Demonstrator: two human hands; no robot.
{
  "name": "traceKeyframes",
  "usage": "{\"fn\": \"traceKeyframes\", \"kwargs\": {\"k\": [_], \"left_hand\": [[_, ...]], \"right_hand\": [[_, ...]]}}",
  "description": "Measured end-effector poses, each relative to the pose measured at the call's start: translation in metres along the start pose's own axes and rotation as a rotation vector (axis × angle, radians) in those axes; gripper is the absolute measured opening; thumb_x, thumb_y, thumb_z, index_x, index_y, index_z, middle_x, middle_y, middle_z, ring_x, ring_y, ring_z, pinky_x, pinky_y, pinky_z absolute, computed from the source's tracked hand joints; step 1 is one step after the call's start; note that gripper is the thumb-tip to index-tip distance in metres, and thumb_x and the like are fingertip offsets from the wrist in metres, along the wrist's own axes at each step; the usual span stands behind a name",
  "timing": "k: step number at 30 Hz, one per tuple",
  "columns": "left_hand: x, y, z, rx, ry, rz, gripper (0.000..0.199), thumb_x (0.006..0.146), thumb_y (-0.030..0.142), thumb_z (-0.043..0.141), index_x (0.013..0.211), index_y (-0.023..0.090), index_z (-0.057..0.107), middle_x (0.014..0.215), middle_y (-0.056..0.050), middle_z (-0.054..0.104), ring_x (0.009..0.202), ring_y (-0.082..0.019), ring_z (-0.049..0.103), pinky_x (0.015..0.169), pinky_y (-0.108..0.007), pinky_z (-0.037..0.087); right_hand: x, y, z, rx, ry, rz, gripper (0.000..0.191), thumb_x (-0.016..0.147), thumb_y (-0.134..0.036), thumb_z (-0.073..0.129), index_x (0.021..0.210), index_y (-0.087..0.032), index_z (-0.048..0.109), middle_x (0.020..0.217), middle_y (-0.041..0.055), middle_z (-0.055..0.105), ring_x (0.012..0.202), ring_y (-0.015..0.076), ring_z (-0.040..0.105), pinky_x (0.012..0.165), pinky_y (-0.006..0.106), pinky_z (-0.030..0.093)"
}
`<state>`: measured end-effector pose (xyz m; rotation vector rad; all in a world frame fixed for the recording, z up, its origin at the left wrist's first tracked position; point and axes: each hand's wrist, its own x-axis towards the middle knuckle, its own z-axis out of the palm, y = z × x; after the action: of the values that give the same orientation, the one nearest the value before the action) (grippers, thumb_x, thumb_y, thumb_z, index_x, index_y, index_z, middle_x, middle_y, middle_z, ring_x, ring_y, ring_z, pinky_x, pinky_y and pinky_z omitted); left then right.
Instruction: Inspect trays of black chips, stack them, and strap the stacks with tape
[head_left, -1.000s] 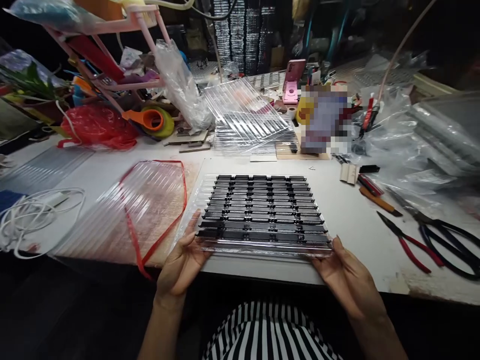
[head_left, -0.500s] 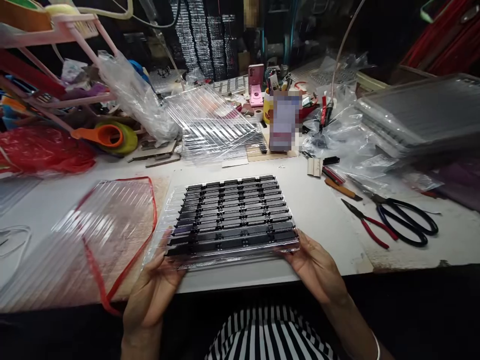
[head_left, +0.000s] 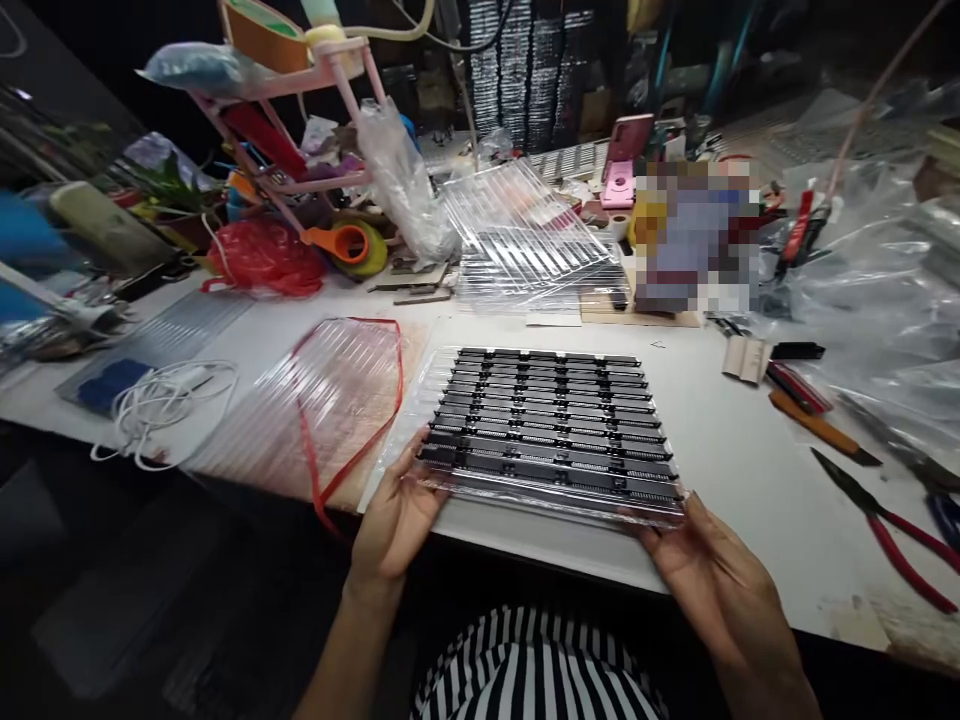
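Note:
A clear plastic tray (head_left: 525, 497) lies between my hands at the front of the white table, holding rows of black slotted connector strips (head_left: 551, 420). My left hand (head_left: 397, 520) grips the tray's near left corner, thumb on top and fingers beneath. At the near right corner, my right hand (head_left: 712, 565) is closed on the tray in the same way. The fingers under the tray are partly hidden. To the left lies a stack of ribbed clear plastic sheets (head_left: 262, 410) with a red ribbon (head_left: 401, 370) over it.
Red-handled pliers (head_left: 885, 530) and an orange-handled knife (head_left: 821, 425) lie at the right. More clear trays (head_left: 532, 220) are piled behind. A coiled white cable (head_left: 161, 405) rests at the far left, near a red plastic bag (head_left: 262, 258) and a pink rack (head_left: 349, 80).
The view has swung left, so everything appears further right and the table's left end shows. Both hands still hold the tray.

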<state>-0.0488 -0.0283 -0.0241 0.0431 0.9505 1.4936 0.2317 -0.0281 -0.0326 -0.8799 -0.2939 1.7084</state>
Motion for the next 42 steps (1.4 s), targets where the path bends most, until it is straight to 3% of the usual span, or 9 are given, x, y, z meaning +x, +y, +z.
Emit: {"fn": "traceKeyframes", "kwargs": {"k": [11,18,23,28,35,42], "left_hand": [[-0.003,0.0,-0.005,0.003,-0.074,0.01,0.03,0.09,0.014,0.046,0.117,0.018,0.058,0.105,-0.007,0.069,0.094,-0.018,0.065,0.089,-0.039,0.051],[-0.007,0.006,-0.008,0.109,-0.194,-0.076,0.037,0.094,0.026,0.043,0.13,0.024,0.048,0.096,-0.006,0.072,0.089,-0.023,0.068,0.087,-0.045,0.05],[-0.005,0.004,-0.01,0.122,-0.19,-0.052,0.04,0.094,0.025,0.042,0.134,0.024,0.044,0.096,-0.008,0.072,0.09,-0.024,0.068,0.088,-0.045,0.049],[-0.004,0.003,-0.008,0.116,-0.153,-0.039,0.037,0.093,0.025,0.044,0.129,0.023,0.049,0.1,-0.008,0.071,0.09,-0.024,0.068,0.086,-0.043,0.052],[-0.002,0.004,-0.009,0.133,-0.13,-0.026,0.034,0.095,0.021,0.037,0.125,0.023,0.052,0.097,-0.009,0.072,0.093,-0.024,0.068,0.081,-0.04,0.055],[0.001,0.006,-0.007,0.144,-0.065,-0.033,0.032,0.095,0.022,0.033,0.105,0.02,0.063,0.096,-0.009,0.072,0.093,-0.026,0.067,0.079,-0.042,0.056]], "right_hand": [[-0.001,0.004,-0.003,-0.103,0.096,-0.014,0.028,0.089,-0.03,0.052,0.114,-0.028,0.063,0.128,0.0042,0.057,0.123,0.0256,0.047,0.099,0.047,0.047],[-0.001,0.0,-0.005,-0.082,0.073,0.025,0.021,0.09,-0.033,0.05,0.1,-0.028,0.067,0.12,0.0035,0.062,0.113,0.0257,0.056,0.089,0.048,0.054],[-0.003,0.0,-0.011,-0.08,0.032,0.035,0.017,0.088,-0.031,0.053,0.088,-0.026,0.069,0.109,0.0047,0.067,0.106,0.0278,0.06,0.087,0.053,0.053],[-0.005,0.001,-0.007,-0.168,0.034,-0.032,0.017,0.087,-0.03,0.056,0.091,-0.021,0.069,0.103,0.0077,0.069,0.101,0.0247,0.062,0.082,0.042,0.057],[-0.001,-0.001,-0.001,-0.463,0.053,-0.205,0.036,0.085,-0.047,0.057,0.084,-0.013,0.069,0.077,0.0096,0.071,0.061,0.0171,0.064,0.06,0.031,0.056],[0.005,0.005,-0.009,-0.483,0.027,-0.335,0.037,0.086,-0.049,0.054,0.085,-0.015,0.069,0.08,0.0084,0.071,0.064,0.0179,0.065,0.055,0.03,0.053]]}}
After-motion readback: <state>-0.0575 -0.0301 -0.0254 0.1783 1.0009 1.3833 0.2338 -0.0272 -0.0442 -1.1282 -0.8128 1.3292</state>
